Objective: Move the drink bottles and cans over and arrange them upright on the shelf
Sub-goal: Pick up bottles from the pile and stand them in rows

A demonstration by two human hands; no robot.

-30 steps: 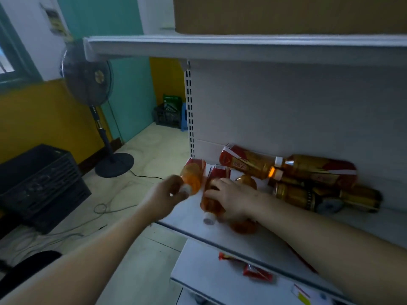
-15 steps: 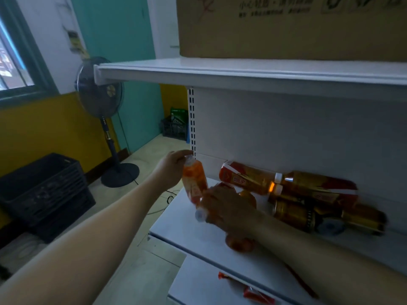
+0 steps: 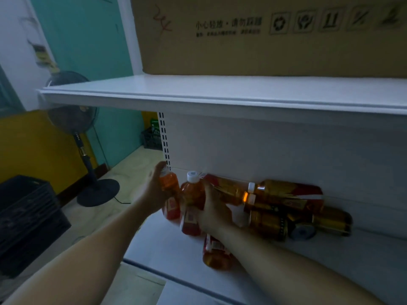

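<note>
At the lower centre of the frame, the left grip (image 3: 152, 192) was wrapped round a small orange bottle (image 3: 172, 188). Its fingers curled over the neck and cap, and it held the bottle close to upright at the left end of the white shelf (image 3: 163, 245). Just to the right, the right grip (image 3: 214, 213) clasped a second orange bottle (image 3: 191, 195) by its side, thumb and fingers closed round the label. That bottle had its white cap up and its body leaning slightly. The two bottles stood side by side, almost touching. Blur made it hard to tell whether either base rested on the shelf, though both seemed to be at its surface.

Under the right forearm (image 3: 275, 267), a third bottle (image 3: 217, 257) lay on its side near the shelf's front edge. Right of centre, against the back panel (image 3: 264, 146), more drinks lay flat in a heap. Long amber bottles (image 3: 286, 192) with red labels were on top and gold cans (image 3: 267, 225) lay below them.

Across the top of the frame, an upper shelf (image 3: 220, 93) carried a large cardboard box (image 3: 220, 51) printed with handling symbols. At the left stood a standing fan (image 3: 88, 164), with a black crate (image 3: 26, 216) in the lower left.
</note>
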